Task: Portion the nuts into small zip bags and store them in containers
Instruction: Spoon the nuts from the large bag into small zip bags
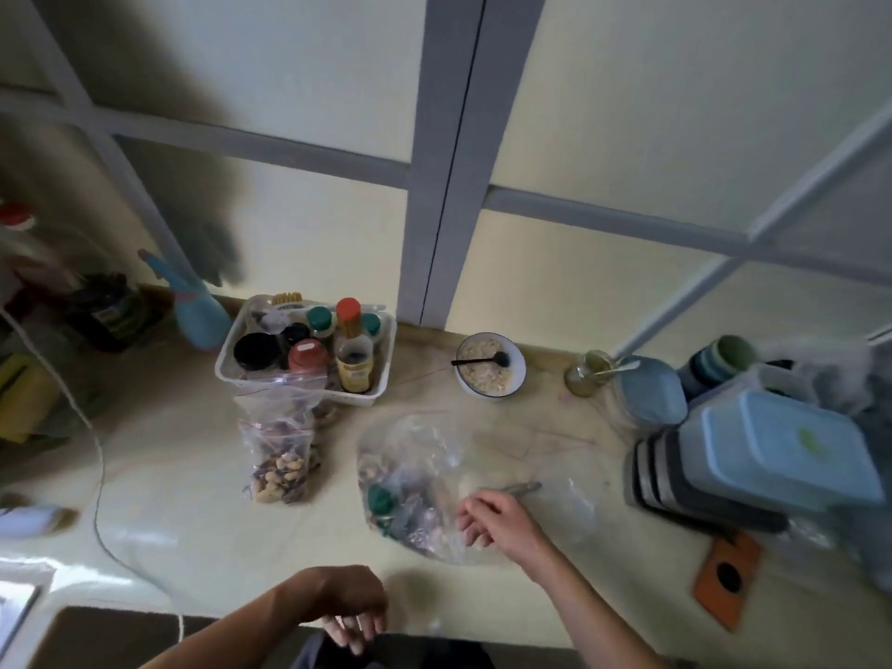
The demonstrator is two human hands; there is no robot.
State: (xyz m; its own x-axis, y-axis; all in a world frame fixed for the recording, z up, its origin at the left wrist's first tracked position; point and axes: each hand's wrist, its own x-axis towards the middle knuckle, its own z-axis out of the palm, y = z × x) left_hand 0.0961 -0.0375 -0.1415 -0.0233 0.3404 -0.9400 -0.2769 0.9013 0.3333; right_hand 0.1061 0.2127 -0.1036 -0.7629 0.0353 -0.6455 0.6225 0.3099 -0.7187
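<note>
Left hand (350, 605) fingers loosely curled, empty; right hand (492, 516) gripping slim metal spoon (523, 489) over crinkled clear bag (434, 475).

I see 2 bare forearms, no sleeves, watch or rings showing on either. My left hand (355, 613) and right hand (492, 519) are ungloved. Dark grey clothing (386, 654) shows at the bottom edge.

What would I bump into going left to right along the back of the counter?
Blue spray bottle → white basket of jars → bowl with a black spoon → small glass jar → stacked blue-lidded containers.
</note>
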